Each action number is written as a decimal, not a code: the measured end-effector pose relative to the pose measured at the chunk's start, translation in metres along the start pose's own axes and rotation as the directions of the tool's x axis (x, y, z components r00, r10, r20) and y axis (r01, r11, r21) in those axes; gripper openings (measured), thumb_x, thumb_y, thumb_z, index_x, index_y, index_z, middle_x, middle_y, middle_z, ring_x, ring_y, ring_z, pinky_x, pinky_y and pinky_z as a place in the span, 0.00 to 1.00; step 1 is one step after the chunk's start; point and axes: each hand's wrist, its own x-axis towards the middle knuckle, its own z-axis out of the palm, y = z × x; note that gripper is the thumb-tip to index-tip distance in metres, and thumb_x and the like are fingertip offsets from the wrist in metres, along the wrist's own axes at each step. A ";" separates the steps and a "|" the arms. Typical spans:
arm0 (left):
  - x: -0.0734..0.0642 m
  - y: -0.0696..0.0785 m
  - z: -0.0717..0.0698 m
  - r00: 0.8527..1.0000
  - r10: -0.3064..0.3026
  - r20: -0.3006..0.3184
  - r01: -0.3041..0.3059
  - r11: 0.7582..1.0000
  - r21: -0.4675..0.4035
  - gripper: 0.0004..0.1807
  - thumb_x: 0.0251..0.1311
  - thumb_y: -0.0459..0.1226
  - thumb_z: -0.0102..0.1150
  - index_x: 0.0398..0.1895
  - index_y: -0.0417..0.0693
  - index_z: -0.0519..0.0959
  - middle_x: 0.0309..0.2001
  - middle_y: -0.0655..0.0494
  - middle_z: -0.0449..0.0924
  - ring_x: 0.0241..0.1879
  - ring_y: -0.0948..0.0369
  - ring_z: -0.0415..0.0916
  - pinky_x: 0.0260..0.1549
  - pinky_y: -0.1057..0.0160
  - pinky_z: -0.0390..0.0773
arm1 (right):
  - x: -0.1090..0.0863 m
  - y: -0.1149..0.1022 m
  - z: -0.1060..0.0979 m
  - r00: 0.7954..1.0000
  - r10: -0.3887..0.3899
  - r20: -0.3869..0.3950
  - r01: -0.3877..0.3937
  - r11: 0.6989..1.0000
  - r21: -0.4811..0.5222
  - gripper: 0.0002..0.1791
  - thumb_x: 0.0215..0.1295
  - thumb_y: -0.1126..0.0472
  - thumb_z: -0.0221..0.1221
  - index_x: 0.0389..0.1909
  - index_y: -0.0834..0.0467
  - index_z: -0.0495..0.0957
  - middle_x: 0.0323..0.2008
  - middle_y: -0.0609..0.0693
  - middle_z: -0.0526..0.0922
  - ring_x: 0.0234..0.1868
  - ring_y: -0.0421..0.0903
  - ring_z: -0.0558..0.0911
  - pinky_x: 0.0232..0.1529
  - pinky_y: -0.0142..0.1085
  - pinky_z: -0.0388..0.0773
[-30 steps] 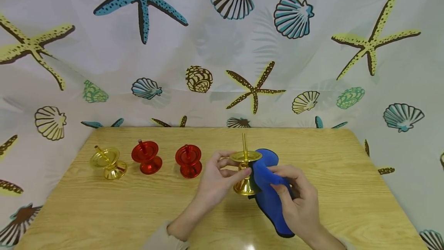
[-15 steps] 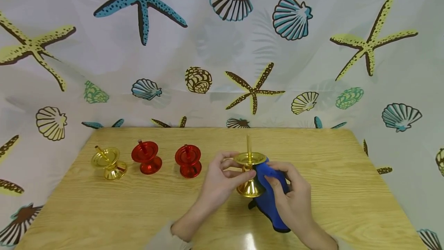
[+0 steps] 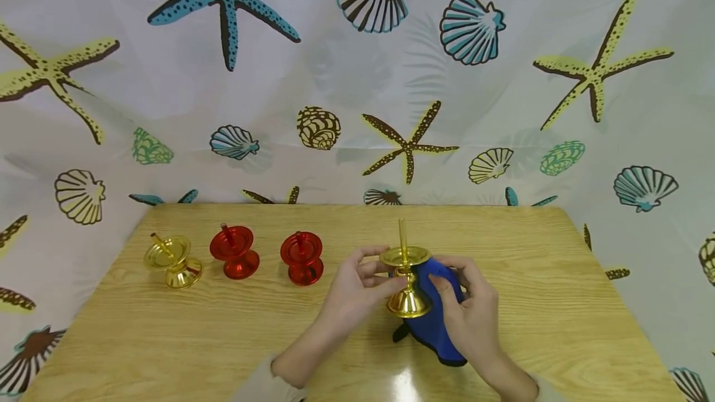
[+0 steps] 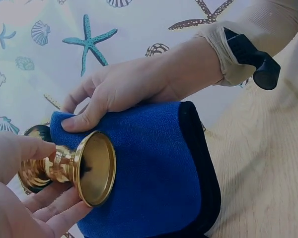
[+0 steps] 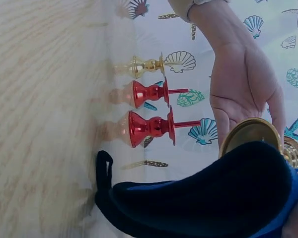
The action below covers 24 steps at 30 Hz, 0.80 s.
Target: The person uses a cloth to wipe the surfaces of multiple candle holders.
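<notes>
Head view: I see the left hand pinching the gold candle holder round its waist, upright, raised over the table. Right hand pinches the black-edged blue cloth against the holder's right side, though contact looks partly hidden. Left along the table: two red holders, second gold holder.
</notes>
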 end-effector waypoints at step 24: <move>0.004 -0.001 -0.012 1.000 0.023 0.005 -0.023 0.999 0.039 0.34 0.58 0.33 0.77 0.69 0.44 0.77 0.59 0.40 0.84 0.48 0.49 0.90 0.44 0.57 0.90 | -0.013 -0.026 -0.003 0.970 -0.237 0.051 0.223 0.956 0.192 0.16 0.60 0.88 0.58 0.46 0.70 0.80 0.51 0.60 0.90 0.59 0.39 0.88 0.57 0.29 0.84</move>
